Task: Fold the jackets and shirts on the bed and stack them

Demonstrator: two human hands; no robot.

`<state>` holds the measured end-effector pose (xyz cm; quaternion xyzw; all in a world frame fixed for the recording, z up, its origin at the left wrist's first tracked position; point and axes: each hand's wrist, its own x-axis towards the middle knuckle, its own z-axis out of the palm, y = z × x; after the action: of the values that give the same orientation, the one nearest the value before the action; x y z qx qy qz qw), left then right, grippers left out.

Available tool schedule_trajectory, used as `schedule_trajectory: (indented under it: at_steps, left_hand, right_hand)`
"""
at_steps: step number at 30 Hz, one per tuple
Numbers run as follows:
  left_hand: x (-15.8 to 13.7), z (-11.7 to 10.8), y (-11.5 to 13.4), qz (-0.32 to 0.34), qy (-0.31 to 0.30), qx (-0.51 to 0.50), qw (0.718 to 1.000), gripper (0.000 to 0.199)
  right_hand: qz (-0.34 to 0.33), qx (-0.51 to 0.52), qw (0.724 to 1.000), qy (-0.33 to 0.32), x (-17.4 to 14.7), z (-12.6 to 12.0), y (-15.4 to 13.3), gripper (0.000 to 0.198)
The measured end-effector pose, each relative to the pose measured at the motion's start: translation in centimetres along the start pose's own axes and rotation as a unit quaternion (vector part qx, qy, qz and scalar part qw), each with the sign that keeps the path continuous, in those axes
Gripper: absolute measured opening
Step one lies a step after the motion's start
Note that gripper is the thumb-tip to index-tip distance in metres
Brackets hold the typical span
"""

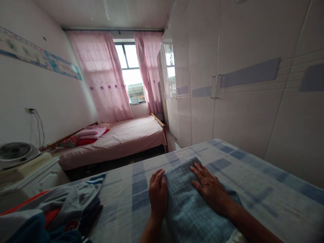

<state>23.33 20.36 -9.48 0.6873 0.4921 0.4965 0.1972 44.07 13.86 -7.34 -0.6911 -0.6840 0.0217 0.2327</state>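
A folded blue-grey piece of cloth, perhaps a garment [188, 202], lies on the bed with the blue-and-white checked sheet [118, 192]. My right hand [211, 189] rests flat on its upper right part, palm down and fingers stretched out. Along the cloth's left edge stands my left hand [158, 194], its fingers extended and its thumb side against the cloth. A bit of whitish fabric [236, 236] shows by the cloth's lower right corner. Whatever lies under my right palm is hidden.
A loose pile of clothes [68, 206] lies at the left of the bed. Beyond stands a second bed [134, 135] with folded pink bedding [91, 131]. White wardrobes [240, 111] line the right side. A fan [17, 152] sits on a white cabinet [37, 173] at left.
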Motion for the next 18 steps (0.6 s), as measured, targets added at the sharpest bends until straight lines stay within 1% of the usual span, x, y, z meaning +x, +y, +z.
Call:
schedule_trajectory:
  at_steps: [2, 4, 5, 7, 9, 11, 13, 15, 17, 18]
  left_hand:
    - [0.6, -0.4, -1.8, -0.075, 0.01, 0.019, 0.997, 0.037]
    - [0.9, -0.6, -2.8, -0.109, -0.002, 0.031, 0.994, 0.038]
    - [1.0, -0.7, -3.0, -0.117, -0.009, 0.033, 0.993, 0.037]
    - [1.1, -0.7, -3.0, -0.127, -0.024, 0.035, 0.991, 0.037]
    - [1.0, -0.7, -2.7, -0.134, -0.033, 0.038, 0.99, 0.036]
    - [1.0, -0.6, -2.5, -0.139, -0.038, 0.041, 0.989, 0.035]
    - [1.0, -0.7, -2.5, -0.139, -0.04, 0.043, 0.989, 0.035]
    - [1.0, -0.7, -2.6, -0.133, -0.042, 0.041, 0.989, 0.035]
    - [1.0, -0.7, -2.6, -0.123, -0.044, 0.037, 0.991, 0.036]
    - [1.0, -0.7, -2.7, -0.118, -0.045, 0.034, 0.991, 0.035]
  right_hand:
    - [0.023, 0.007, 0.999, 0.029, 0.1, 0.0, 0.1, 0.057]
    - [0.079, 0.013, 0.995, 0.058, 0.3, -0.1, 0.6, 0.062]
    - [0.114, 0.021, 0.992, 0.055, 0.5, -0.3, 1.0, 0.065]
    - [0.171, 0.05, 0.984, 0.012, 0.8, -0.9, 2.0, 0.072]
    - [0.195, 0.092, 0.976, -0.039, 1.1, -1.8, 3.3, 0.075]
    - [0.196, 0.145, 0.968, -0.062, 1.2, -2.9, 4.4, 0.068]
    - [0.192, 0.214, 0.953, -0.095, 1.1, -3.9, 5.1, 0.055]
    - [0.187, 0.291, 0.925, -0.157, 0.8, -4.8, 5.3, 0.048]
    - [0.183, 0.36, 0.889, -0.215, 0.3, -5.5, 4.9, 0.047]
    - [0.178, 0.39, 0.873, -0.232, 0.1, -5.8, 4.7, 0.048]
